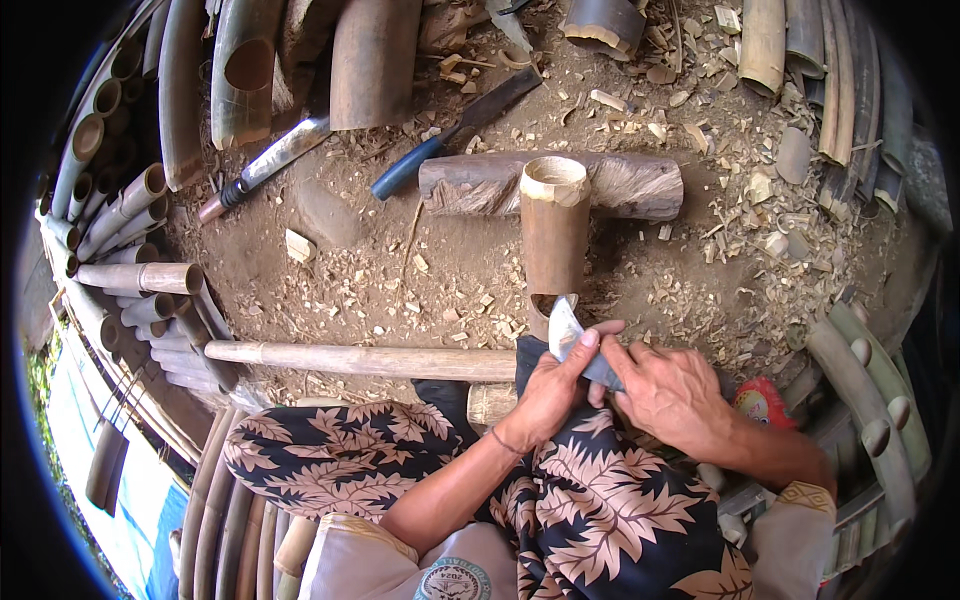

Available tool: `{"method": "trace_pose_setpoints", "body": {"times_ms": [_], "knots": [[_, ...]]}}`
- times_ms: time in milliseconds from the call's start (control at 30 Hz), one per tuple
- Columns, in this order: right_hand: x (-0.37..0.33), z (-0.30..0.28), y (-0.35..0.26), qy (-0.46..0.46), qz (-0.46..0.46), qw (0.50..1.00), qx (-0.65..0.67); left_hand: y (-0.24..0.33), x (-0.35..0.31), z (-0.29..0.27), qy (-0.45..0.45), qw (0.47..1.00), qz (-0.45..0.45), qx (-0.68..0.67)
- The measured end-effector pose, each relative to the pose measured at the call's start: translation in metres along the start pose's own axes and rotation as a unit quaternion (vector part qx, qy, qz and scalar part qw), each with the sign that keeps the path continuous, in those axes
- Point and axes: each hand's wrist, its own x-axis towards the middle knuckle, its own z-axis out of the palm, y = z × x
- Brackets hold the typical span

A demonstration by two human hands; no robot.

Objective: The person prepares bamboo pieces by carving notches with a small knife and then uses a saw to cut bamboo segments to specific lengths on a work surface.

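Observation:
A bamboo tube (553,240) leans with its cut upper end against a log, and a notch is cut into its wall near my hands. Just at that notch is the shiny, curved blade of a knife (565,326). My left hand (552,392) is closed around the knife's near part, its thumb lying along the blade. From the other side my right hand (672,392) grips the same knife, fingers curled over its dark grey lower part. Where the handle ends is hidden by the hands.
A dark log (465,187) lies crosswise beyond me. Past it lie a blue-handled machete (455,135) and another long blade (285,155). Bamboo tubes (125,215) are stacked at left, more poles (860,380) at right. A long pole (370,360) crosses before my legs. Wood chips litter the soil.

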Motion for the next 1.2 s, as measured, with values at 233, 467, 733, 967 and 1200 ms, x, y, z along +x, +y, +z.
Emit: {"method": "trace_pose_setpoints", "body": {"times_ms": [233, 467, 733, 967, 1200], "knots": [[0.018, -0.022, 0.001, -0.095, -0.053, 0.988, -0.113, -0.020, 0.006, 0.008, 0.005, 0.975, -0.036, -0.217], [0.002, 0.021, -0.015, 0.007, 0.027, 0.996, 0.084, 0.005, -0.014, 0.007, 0.141, 0.987, 0.037, 0.072], [0.020, -0.031, -0.004, -0.105, -0.060, 0.988, -0.099, -0.018, 0.008, 0.006, -0.027, 0.968, -0.055, -0.244], [0.017, 0.056, -0.007, -0.008, 0.073, 0.967, 0.243, 0.011, -0.009, -0.010, 0.209, 0.952, -0.065, 0.213], [-0.006, 0.015, -0.015, 0.048, 0.009, 0.998, 0.025, 0.009, -0.014, 0.004, 0.060, 0.991, 0.057, 0.107]]}}
